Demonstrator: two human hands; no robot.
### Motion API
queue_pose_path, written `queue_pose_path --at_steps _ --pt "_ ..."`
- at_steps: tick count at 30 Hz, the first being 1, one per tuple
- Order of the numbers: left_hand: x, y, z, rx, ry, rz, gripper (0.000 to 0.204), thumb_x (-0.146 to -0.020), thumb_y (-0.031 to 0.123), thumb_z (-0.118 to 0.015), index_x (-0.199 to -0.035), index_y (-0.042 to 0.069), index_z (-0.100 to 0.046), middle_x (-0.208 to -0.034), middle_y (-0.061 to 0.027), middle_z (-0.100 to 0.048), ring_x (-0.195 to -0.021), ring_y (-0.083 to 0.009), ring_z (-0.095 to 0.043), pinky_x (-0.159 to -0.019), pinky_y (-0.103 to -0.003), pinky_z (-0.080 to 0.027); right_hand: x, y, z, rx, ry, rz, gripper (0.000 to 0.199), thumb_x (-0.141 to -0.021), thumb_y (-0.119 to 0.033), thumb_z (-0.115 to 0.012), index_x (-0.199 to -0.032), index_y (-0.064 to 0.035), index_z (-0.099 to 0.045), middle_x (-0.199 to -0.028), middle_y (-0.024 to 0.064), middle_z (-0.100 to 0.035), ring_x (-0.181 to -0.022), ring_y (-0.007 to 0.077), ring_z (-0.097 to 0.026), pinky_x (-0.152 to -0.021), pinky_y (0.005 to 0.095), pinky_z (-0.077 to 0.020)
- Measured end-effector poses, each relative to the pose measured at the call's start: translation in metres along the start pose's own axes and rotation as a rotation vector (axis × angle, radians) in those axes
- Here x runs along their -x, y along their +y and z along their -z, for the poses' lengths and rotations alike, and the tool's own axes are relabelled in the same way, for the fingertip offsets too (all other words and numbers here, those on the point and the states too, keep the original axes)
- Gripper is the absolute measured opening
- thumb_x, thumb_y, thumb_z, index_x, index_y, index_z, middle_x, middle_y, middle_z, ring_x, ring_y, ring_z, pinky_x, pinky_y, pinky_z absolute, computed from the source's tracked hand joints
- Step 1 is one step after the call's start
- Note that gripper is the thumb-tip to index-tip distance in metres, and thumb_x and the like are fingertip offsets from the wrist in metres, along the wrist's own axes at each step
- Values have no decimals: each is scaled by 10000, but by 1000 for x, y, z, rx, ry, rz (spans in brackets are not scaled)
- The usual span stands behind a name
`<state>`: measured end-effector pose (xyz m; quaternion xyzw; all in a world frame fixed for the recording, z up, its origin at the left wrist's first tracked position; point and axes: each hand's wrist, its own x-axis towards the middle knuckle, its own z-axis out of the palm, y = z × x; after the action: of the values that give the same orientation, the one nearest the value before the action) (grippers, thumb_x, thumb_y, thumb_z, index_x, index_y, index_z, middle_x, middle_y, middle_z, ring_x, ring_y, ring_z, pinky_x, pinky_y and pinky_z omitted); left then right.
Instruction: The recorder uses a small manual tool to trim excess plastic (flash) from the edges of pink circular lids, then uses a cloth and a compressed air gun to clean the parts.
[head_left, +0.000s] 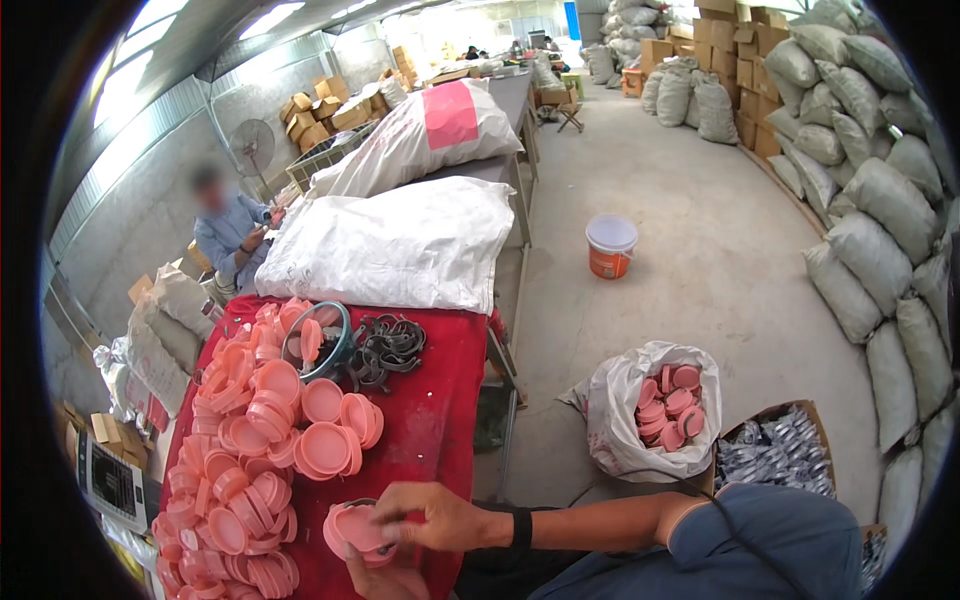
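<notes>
Near the front edge of the red-covered table (430, 400), my left hand (385, 578) grips a round pink plastic lid (352, 524) from below. A dark edge shows along the lid's far rim. My right hand (440, 515) reaches over from the right with bent fingers at the lid's right side; whether they pinch a dark part there is hard to make out. A large heap of similar pink lids (325, 450) covers the table's left side. Beyond them, a teal-rimmed bowl (345, 350) leans by a pile of dark grey curved strips (390, 345).
White sacks (390, 240) lie across the table's far part, and a person (228, 230) sits left of them. On the floor to my right are a sack of pink lids (610, 430), a box of grey pieces (825, 440) and an orange bucket (610, 262). Stacked sacks (870, 250) line the right.
</notes>
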<state>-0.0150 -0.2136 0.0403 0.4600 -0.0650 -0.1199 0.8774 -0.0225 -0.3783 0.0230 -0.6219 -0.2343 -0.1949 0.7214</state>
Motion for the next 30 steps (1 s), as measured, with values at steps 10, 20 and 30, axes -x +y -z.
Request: queue_pose_path --at_steps 10,20,30 --pt "-16 -20 13 -376 -83 -311 820 -1023 487 -666 -1659 71 -358 -1523 -212 -548 -1367 -384 -582 -1107 -522 -520 -4 20 -7 101 127 -641 574 -946 -481 -858 -1145 33 -698 -996 119 -740 -932 192 -714 -823 387 -593" --pt "-13 19 34 306 -100 241 890 -1059 657 -603 -1695 104 -319 -1522 -191 -601 -1378 -372 -616 -1131 -531 -529 -5 27 -21 29 68 -711 501 -907 -403 -888 -1115 12 -701 -960 78 -717 -892 171 -676 -788 379 -554" --pt "-11 4 12 -324 46 29 689 -1101 455 -601 -1635 72 -394 -1344 -130 -680 -1244 -291 -680 -1081 -471 -573 5 30 -31 379 181 -381 286 -1005 -204 -728 -1158 32 -676 -950 248 -742 -886 361 -778 -797 439 -587"
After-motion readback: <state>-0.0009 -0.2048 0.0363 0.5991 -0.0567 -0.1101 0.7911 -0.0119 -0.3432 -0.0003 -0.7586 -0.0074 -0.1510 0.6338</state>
